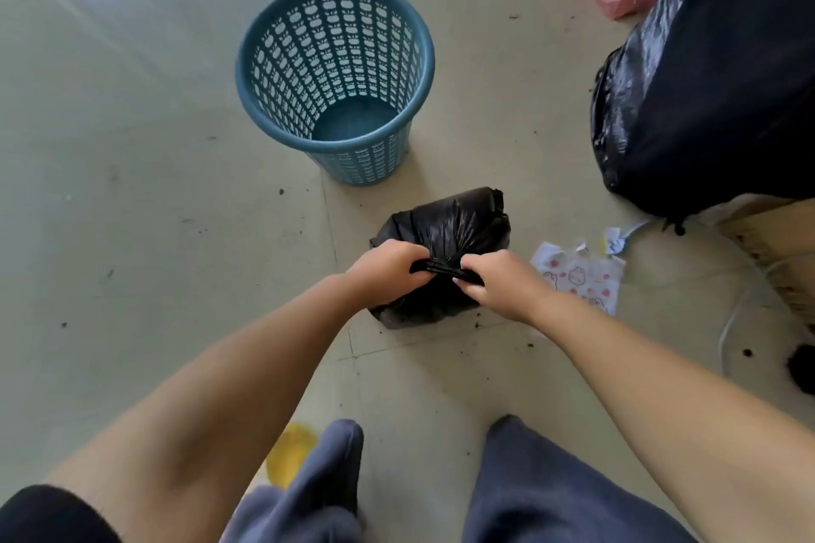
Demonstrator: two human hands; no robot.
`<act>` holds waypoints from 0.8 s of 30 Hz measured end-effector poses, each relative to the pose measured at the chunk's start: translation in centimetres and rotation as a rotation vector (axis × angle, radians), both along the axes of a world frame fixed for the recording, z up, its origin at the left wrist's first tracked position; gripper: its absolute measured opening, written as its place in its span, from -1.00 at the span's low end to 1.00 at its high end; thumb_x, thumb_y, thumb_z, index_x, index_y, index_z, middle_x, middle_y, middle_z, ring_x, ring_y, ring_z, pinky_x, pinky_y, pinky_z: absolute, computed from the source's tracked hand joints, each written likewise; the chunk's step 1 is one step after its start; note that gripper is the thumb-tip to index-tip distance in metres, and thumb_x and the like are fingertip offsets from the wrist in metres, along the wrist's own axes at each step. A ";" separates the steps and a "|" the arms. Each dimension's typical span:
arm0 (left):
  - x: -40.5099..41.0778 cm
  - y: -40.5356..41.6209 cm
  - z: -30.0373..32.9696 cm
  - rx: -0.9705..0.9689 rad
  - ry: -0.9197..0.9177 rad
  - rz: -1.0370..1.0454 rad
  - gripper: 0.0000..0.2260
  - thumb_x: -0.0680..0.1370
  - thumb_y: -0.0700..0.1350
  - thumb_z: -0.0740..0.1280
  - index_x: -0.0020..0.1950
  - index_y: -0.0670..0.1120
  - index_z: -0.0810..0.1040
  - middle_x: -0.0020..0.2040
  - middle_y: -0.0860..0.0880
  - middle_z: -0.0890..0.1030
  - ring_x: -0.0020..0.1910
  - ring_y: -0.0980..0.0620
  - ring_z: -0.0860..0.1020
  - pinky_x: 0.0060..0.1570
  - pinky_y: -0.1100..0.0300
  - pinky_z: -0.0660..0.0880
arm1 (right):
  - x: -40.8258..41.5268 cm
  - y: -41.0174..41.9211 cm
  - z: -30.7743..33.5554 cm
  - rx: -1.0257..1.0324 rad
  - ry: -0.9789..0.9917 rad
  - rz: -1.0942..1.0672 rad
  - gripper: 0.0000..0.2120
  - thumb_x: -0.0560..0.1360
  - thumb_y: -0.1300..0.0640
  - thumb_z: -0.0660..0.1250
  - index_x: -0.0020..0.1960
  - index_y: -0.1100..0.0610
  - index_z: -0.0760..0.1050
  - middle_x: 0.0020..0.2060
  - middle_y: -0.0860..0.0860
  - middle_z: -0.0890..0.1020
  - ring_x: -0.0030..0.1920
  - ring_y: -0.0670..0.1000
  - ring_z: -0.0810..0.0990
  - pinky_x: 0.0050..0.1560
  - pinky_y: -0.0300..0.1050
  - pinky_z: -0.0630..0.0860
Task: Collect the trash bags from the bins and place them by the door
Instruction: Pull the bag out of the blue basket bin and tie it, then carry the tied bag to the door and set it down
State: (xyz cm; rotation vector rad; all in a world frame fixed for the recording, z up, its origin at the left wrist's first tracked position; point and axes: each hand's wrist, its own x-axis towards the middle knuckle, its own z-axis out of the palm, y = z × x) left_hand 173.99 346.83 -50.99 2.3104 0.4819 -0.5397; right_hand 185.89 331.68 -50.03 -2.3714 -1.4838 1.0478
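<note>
Fingers (421,258) of our left hand (388,267) and right hand (500,282) pinch the small crinkled black plastic trash bag (458,220)'s gathered neck; the perforated round blue plastic bin (335,75) stands at eleven o'clock.

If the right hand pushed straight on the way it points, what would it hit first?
Probably the left hand: the right hand points leftward along the small black bag's gathered neck, which both grip.

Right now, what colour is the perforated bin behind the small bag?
The bin is teal blue, seen best in the head view.
</note>
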 end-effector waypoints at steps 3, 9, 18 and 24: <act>0.3 -0.3 6.7 0.027 -0.001 -0.031 -0.84 0.53 -0.10 0.27 -0.24 -0.05 0.39 -0.33 0.07 0.44 -0.26 0.01 0.43 -0.25 0.17 0.33 | 0.3 -0.4 6.7 -0.014 -0.004 0.015 -0.83 0.55 0.02 0.23 -0.18 0.04 0.35 -0.20 0.16 0.62 -0.21 0.18 0.51 -0.28 -0.10 0.29; -0.1 -1.6 21.5 0.038 0.028 -0.093 -0.87 0.52 -0.08 0.26 -0.24 -0.02 0.43 -0.26 0.01 0.51 -0.24 -0.05 0.48 -0.22 0.09 0.47 | -0.3 -2.2 21.5 -0.005 -0.026 0.011 -0.80 0.56 0.03 0.23 -0.09 0.17 0.46 -0.22 0.17 0.62 -0.26 0.17 0.46 -0.26 -0.04 0.36; -0.9 -6.1 41.7 0.086 -0.022 -0.202 -0.85 0.52 -0.06 0.26 -0.26 0.00 0.42 -0.29 0.03 0.50 -0.26 -0.05 0.50 -0.23 0.07 0.48 | -3.4 -8.2 40.5 0.044 -0.034 -0.142 -0.77 0.56 0.02 0.23 -0.12 0.18 0.45 -0.24 0.17 0.61 -0.18 0.18 0.55 -0.27 -0.06 0.32; -0.4 -10.2 47.2 0.112 -0.094 -0.455 -0.86 0.52 -0.06 0.24 -0.20 -0.08 0.49 -0.27 0.03 0.49 -0.25 -0.02 0.46 -0.18 0.07 0.47 | -7.2 -14.1 46.7 0.079 -0.078 -0.398 -0.79 0.56 0.03 0.24 -0.14 0.15 0.45 -0.29 0.11 0.57 -0.24 0.13 0.51 -0.26 -0.05 0.33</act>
